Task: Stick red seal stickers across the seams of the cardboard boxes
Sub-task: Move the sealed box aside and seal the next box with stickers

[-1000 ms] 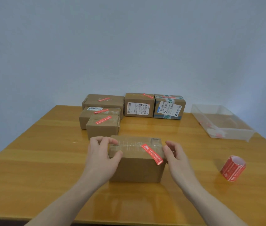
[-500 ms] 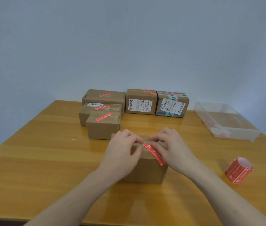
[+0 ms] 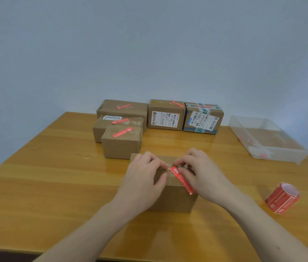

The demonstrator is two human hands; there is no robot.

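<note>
Fingers [image 3: 182,161] of both hands curled, pressing red seal sticker [image 3: 181,180] onto nearest cardboard box [image 3: 174,200].

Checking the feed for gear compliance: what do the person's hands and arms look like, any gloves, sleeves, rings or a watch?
Both are bare. The left hand and the right hand have no gloves and no rings that show. Both forearms are uncovered right to the bottom edge of the picture, with no sleeve cuff, watch or wristband in view.

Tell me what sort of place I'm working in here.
Probably a small parcel-packing desk, not a warehouse: a plain wooden table against a bare wall, taped boxes bearing shipping labels, and a roll of red seal stickers.
</note>
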